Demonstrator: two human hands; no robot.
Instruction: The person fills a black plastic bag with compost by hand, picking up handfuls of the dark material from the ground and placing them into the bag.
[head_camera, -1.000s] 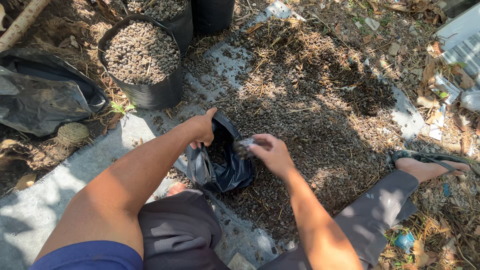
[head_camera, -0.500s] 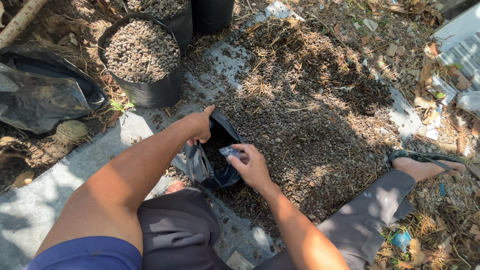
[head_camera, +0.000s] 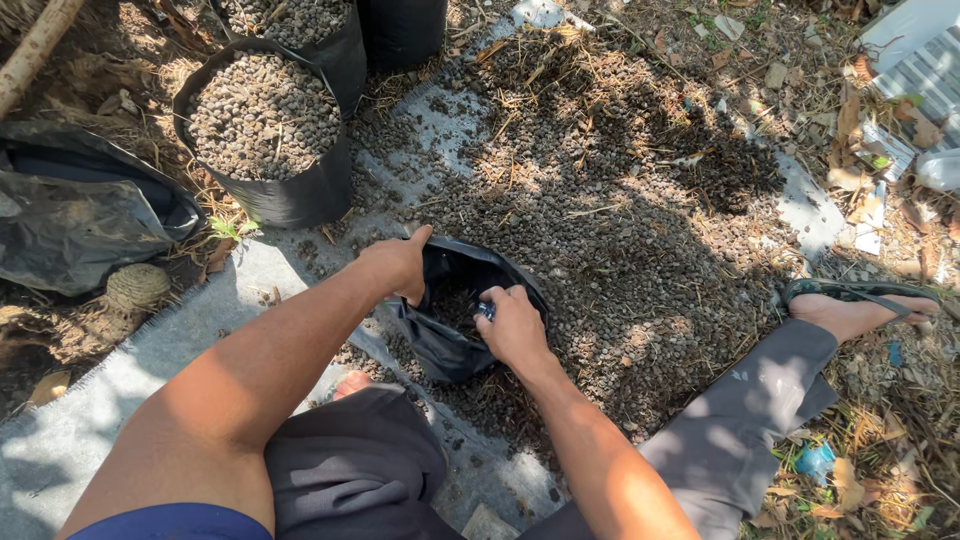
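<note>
A small black plastic grow bag (head_camera: 440, 345) lies open in front of me on the ground, partly filled with dark pellets. My left hand (head_camera: 395, 262) grips the bag's rim at its upper left and holds the mouth open. My right hand (head_camera: 512, 325) is at the bag's mouth, fingers curled around a small bluish-grey scoop or cup that is mostly hidden. A wide spread of dark brown pellets and dry straw (head_camera: 610, 200) covers the ground just beyond and to the right of the bag.
A filled black grow bag (head_camera: 300, 195) stands at upper left, two more behind it. A crumpled black plastic sheet (head_camera: 70, 220) lies at far left. My grey-trousered leg and sandalled foot (head_camera: 850, 305) stretch out right. Litter and dry leaves lie at upper right.
My right hand has come down from above the bag's right rim into its mouth with the small scoop. The left hand has kept its hold on the rim.
</note>
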